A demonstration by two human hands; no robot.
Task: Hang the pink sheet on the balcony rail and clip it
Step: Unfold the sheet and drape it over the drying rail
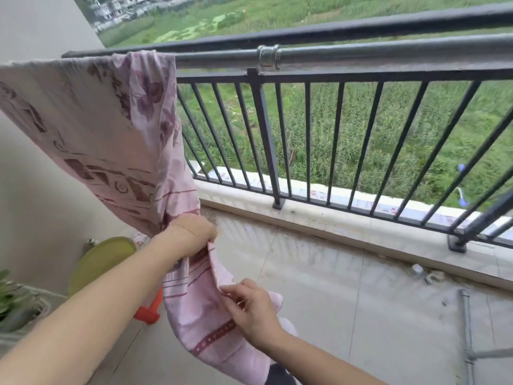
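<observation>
Nearest me, the person's right hand (247,309) has its thumb and curled fingers pinching the lower hem of the pink sheet (105,120), a thin cloth printed with maroon flowers and striped bands. The hem runs up out of that pinch in a slack curve. A little farther on and higher, the left hand (191,234) is closed round the same edge, with gathered cloth bunched under its fingers. The tail of the sheet sags below both hands toward the tiled balcony floor (347,287). At the lower left stands a pale plant pot (33,307) holding a green leafy plant (7,287). Just behind it a round yellow-green dish-shaped thing (102,259) leans by the wall, and I cannot tell what, if anything, is in it. An orange-red plastic piece (148,311) shows beside the cloth. Above the left hand the sheet climbs and lies draped over the grey metal pipe rail (361,51), bunched at the rail's left end, well left of the threaded metal coupling (268,56). The pipe runs just inside the black barred balcony railing (336,134). Beyond the bars lies a green field (388,112).
</observation>
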